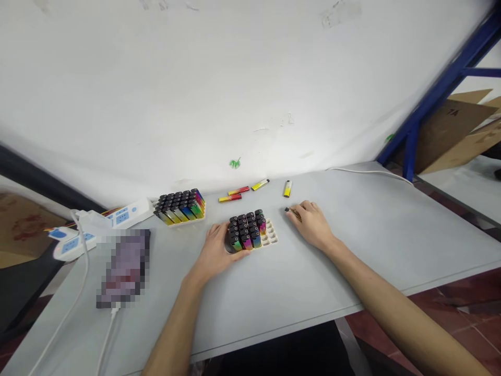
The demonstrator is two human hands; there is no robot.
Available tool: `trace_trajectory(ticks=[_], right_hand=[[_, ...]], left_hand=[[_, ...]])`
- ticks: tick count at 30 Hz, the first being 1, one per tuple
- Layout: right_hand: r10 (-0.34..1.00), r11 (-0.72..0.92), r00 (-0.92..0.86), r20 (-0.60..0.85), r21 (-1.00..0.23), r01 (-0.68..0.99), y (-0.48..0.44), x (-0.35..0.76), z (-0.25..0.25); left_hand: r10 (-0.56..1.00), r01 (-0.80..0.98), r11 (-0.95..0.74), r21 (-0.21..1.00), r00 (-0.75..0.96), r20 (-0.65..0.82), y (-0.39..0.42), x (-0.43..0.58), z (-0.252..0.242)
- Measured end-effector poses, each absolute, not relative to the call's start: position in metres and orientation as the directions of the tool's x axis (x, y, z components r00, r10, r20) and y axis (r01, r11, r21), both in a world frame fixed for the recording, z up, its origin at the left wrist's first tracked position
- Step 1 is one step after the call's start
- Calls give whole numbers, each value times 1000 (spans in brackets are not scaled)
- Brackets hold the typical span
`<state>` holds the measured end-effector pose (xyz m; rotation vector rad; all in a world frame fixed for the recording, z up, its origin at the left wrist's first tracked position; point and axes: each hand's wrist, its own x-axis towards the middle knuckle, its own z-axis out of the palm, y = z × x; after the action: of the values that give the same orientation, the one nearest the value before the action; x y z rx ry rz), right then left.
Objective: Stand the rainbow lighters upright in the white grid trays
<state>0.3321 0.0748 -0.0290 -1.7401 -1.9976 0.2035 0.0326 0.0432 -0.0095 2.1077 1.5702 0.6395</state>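
My left hand (216,250) is wrapped around the left end of a white tray (270,237) packed with upright lighters (246,230). These have black tops and shiny coloured bodies; bare slots show at the tray's right end. To the right of the tray, my right hand (311,223) rests low over the table, its fingers closed on a lighter (294,212) whose black top sticks out past the thumb. The rest of that lighter is mostly hidden by the fingers. Behind my right hand a yellow and white lighter (287,189) lies loose.
A second filled lighter tray (180,208) stands at the back left, beside white power strips (129,213). Several loose lighters (238,191) lie near the wall. A pixelated device (125,269) with a white cable is at the left. Cardboard boxes (450,130) stand beyond the blue frame (410,146).
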Motion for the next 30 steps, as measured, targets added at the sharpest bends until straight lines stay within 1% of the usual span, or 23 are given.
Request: trace_trajectory(ticks=[3,6,8,11,12,15,19,24,27,30], right_hand=[[958,161,-90,273,-250,955,76,332,-31],[935,216,-151,322,-177,960,88,320,-21],[909,337,-271,318,-176,925,106,302,-10],[824,562,-518,231,-211,800,141,266,5],[809,586,-552,201,-204,784,152,254,7],[820,572,-559,122,-183,800,176,226,7],[844,537,-530,84,-169,827,188,212,-1],[891,452,-448,68,-217,865,183,218,-6],[896,442,-424,133,-361,821,169,234,-5],[911,412,-328,250,-580,703,148,258,-1]], left_hand=[[963,758,-258,600,250,99,43,32,-9],[954,745,-288,601,277,113,43,30,-10],[947,733,-307,607,298,119,44,29,-10],[941,718,-320,618,316,120,44,29,-8],[941,716,-322,620,316,123,44,29,-8],[937,715,-330,616,327,121,43,30,-6],[932,711,-343,614,340,126,42,30,-5],[933,719,-340,606,337,123,42,31,-7],[936,724,-333,604,331,119,42,30,-8],[936,724,-334,603,328,125,43,30,-9]])
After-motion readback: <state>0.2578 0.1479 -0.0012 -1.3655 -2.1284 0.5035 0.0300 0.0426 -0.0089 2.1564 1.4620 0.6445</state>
